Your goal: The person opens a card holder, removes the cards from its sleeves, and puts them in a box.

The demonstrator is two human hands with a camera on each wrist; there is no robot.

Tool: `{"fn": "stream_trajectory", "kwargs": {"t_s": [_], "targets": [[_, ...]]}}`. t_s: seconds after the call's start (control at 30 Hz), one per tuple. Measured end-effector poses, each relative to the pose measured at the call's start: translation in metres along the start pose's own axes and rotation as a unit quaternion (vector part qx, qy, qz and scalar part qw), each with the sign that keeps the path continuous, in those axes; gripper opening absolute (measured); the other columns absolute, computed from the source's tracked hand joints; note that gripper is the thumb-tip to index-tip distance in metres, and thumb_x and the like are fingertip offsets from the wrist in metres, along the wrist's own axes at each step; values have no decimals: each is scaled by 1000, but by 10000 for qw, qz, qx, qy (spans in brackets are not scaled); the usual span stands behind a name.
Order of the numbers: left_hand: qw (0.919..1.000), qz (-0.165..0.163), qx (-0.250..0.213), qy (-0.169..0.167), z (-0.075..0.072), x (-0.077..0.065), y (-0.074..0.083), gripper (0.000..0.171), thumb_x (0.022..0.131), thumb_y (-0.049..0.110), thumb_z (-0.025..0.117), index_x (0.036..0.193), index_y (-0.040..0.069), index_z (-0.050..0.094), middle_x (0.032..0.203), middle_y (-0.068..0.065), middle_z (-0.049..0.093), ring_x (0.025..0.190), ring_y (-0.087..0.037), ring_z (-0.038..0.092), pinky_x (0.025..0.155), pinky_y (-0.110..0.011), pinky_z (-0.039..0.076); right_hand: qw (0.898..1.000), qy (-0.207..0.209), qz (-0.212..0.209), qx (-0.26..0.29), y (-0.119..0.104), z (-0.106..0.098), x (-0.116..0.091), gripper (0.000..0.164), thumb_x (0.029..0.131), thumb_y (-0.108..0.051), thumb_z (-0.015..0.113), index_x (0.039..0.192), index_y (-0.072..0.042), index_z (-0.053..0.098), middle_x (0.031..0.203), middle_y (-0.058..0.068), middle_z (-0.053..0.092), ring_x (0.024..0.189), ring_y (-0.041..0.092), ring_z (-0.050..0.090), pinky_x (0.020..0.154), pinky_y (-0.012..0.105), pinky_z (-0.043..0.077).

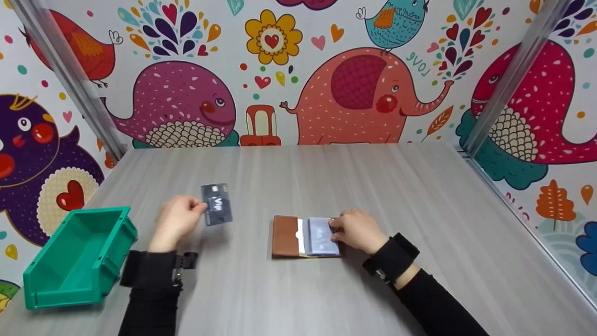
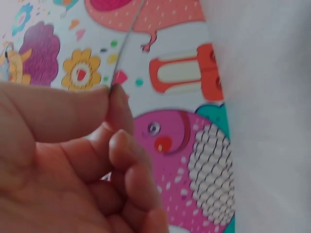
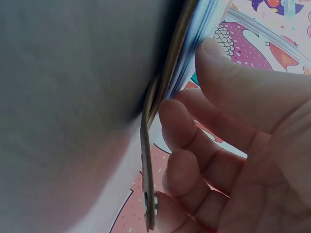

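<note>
Between the thumb and forefinger of my left hand point(image 1: 179, 219) is a dark card point(image 1: 217, 204) marked "Vip", held up above the table, left of the wallet. Only its thin edge point(image 2: 127, 46) shows in the left wrist view. A brown card wallet point(image 1: 285, 236) lies spread out on the table, its clear plastic sleeves point(image 1: 322, 237) on the right half. My right hand point(image 1: 359, 229) pinches the right edge of these sleeves. In the right wrist view the thumb point(image 3: 228, 73) presses on the stack of sleeves, with curled fingers at the wallet's edge.
A green plastic bin point(image 1: 70, 261) stands at the left of the grey table point(image 1: 261, 298), beside my left forearm. Walls point(image 1: 280, 93) printed with cartoon animals rise behind and at both sides, with metal posts point(image 1: 508, 79) at the corners.
</note>
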State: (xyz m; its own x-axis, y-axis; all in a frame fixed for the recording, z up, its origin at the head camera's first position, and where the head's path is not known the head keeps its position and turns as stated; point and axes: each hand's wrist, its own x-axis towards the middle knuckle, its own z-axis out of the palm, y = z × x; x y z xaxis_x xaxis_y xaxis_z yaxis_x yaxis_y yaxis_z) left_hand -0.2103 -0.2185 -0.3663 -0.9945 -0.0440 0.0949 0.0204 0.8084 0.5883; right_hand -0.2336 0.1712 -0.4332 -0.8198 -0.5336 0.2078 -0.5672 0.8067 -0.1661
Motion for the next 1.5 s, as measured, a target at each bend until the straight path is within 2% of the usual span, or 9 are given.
{"fn": "stream_trajectory", "kwargs": {"t_s": [0.13, 0.3, 0.43, 0.67, 0.97, 1.27, 1.5], "targets": [[9998, -122, 79, 159, -15, -5, -11, 27, 99, 19, 56, 100, -7, 67, 92, -19, 65, 76, -29, 56, 65, -40, 42, 10000, -1, 31, 24, 0, 0, 0, 18, 78, -21, 83, 90, -12, 74, 71, 0, 55, 65, 23, 53, 60, 40, 43], [9986, -244, 236, 405, -33, -13, -27, 33, 99, 22, 55, 105, -9, 66, 98, -24, 65, 80, -34, 57, 67, -44, 41, 10000, 53, 31, -53, 0, 1, -1, 18, 77, -23, 84, 88, -14, 72, 69, -1, 52, 63, 22, 52, 57, 40, 42], [9967, -359, 329, 643, -45, -19, -39, 34, 99, 24, 56, 106, -7, 67, 97, -24, 66, 78, -34, 57, 63, -42, 39, 9999, 49, 26, -86, 1, 1, -1, 18, 77, -24, 84, 86, -15, 71, 69, -2, 51, 61, 21, 50, 55, 39, 41], [9943, -694, 279, 762, -65, -32, -58, 37, 101, 27, 53, 109, -8, 64, 100, -26, 63, 84, -38, 54, 65, -44, 36, 10000, -2, 58, -53, 1, 1, 0, 19, 77, -23, 83, 81, -16, 67, 69, -2, 51, 62, 21, 51, 55, 40, 41], [9862, -1390, 190, 882, -83, -42, -79, 42, 103, 29, 46, 118, -8, 58, 116, -34, 56, 100, -47, 49, 76, -59, 32, 9997, -112, 198, -54, -1, 0, 0, 17, 78, -24, 83, 87, -15, 71, 71, -1, 52, 64, 21, 51, 57, 40, 42], [9801, -1777, 220, 858, -93, -43, -108, 49, 104, 32, 41, 127, -10, 51, 126, -36, 50, 104, -50, 45, 77, -54, 34, 9999, -10, 107, -47, -1, 1, 0, 20, 77, -22, 83, 92, -13, 75, 73, 1, 57, 65, 24, 55, 59, 41, 44], [9642, -2410, 79, 1103, -96, -46, -125, 49, 105, 32, 39, 129, -10, 49, 123, -35, 50, 102, -49, 43, 81, -60, 31, 9999, 100, -12, -83, 0, 1, -1, 22, 76, -20, 83, 94, -12, 76, 73, 3, 60, 66, 26, 57, 58, 43, 45]]}}
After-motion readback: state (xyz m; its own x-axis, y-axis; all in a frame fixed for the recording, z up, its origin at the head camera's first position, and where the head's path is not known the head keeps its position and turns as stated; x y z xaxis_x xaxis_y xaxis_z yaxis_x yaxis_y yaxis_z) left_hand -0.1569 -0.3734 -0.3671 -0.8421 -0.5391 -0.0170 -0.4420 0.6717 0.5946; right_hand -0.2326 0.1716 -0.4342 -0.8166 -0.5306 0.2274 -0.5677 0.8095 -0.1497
